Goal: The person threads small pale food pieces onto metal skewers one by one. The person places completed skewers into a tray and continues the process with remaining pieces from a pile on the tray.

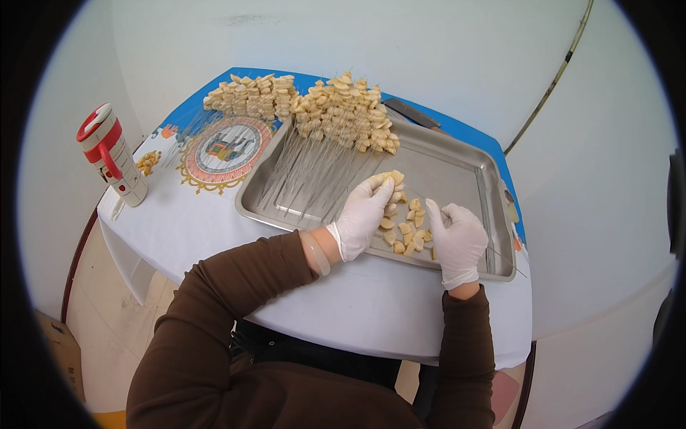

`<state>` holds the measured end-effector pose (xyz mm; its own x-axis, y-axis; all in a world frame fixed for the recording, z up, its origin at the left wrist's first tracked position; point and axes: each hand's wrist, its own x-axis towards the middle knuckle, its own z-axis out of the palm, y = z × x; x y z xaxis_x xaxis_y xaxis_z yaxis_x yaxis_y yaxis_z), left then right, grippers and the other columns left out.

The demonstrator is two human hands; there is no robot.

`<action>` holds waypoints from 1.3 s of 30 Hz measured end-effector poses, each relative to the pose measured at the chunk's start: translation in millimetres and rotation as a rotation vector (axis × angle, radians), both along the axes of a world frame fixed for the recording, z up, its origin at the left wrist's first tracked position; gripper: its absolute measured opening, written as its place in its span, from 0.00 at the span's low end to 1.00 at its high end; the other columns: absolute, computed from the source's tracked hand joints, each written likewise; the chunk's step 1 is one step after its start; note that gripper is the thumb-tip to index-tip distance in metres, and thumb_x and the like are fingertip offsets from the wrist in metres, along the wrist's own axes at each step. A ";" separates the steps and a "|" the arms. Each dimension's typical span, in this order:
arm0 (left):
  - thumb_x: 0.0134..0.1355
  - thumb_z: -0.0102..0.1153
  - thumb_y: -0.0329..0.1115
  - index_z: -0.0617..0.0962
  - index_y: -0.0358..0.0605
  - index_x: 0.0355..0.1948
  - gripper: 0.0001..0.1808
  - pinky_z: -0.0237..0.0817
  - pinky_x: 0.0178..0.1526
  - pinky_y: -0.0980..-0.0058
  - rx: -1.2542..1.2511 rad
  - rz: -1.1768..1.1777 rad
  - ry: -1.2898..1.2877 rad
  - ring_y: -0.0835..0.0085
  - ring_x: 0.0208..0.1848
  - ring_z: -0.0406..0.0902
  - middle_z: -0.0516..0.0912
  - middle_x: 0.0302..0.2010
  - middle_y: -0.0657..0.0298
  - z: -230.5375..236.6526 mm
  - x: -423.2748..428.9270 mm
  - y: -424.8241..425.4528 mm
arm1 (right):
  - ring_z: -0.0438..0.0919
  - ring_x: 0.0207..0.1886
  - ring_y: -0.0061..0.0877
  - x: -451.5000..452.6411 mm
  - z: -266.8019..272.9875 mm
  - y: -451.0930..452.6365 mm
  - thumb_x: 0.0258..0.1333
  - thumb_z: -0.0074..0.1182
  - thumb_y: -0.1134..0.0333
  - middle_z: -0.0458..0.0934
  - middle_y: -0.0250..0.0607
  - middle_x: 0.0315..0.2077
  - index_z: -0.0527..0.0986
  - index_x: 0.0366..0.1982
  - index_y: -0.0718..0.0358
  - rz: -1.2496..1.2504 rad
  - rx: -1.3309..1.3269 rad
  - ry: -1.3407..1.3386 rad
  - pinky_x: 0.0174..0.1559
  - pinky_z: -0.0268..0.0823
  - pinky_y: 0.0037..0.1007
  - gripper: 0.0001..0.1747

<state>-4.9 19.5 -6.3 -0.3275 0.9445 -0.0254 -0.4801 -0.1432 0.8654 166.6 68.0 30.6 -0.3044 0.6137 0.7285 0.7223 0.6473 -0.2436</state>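
My left hand (pixel 364 212), in a white glove, pinches a pale yellow food piece (pixel 397 176) between thumb and fingers above a steel tray (pixel 439 166). In my gloved right hand (pixel 460 241) is a thin metal skewer (pixel 506 262); its tail sticks out to the lower right and its front end runs towards the left hand. Whether the tip is inside the piece is too small to tell. Loose pale pieces (pixel 410 238) lie in the tray between and below the hands. Loaded skewers (pixel 343 115) are heaped at the tray's back left, handles towards me.
More loaded skewers (pixel 254 96) lie on the tablecloth (pixel 198 225) left of the tray. Bare skewers (pixel 485 214) line its right side. A dark knife-like tool (pixel 412 112) rests behind it. At left stand a red-and-white tumbler (pixel 115 158) and a small pile of yellowish pieces (pixel 148 162).
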 end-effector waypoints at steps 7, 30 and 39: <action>0.75 0.57 0.48 0.77 0.49 0.59 0.19 0.70 0.32 0.85 -0.019 -0.002 0.049 0.89 0.36 0.72 0.81 0.42 0.77 1.5 0.9 -0.7 | 0.75 0.21 0.37 -1.5 0.4 -1.6 0.57 0.68 0.50 0.75 0.36 0.17 0.76 0.16 0.58 -0.011 0.004 -0.012 0.25 0.64 0.38 0.25; 0.74 0.60 0.41 0.82 0.41 0.52 0.15 0.73 0.46 0.83 -0.030 -0.187 0.080 0.86 0.42 0.78 0.83 0.41 0.71 17.8 1.0 -12.1 | 0.76 0.22 0.37 -3.9 -2.6 -4.0 0.60 0.67 0.51 0.76 0.37 0.18 0.78 0.19 0.58 0.062 -0.056 0.046 0.27 0.65 0.36 0.22; 0.74 0.60 0.41 0.81 0.38 0.53 0.17 0.75 0.47 0.81 -0.026 -0.217 0.102 0.83 0.45 0.81 0.85 0.44 0.68 20.5 3.0 -13.9 | 0.79 0.31 0.41 -4.2 -5.7 -0.3 0.63 0.60 0.66 0.79 0.41 0.26 0.80 0.32 0.61 0.310 -0.050 0.052 0.35 0.70 0.39 0.07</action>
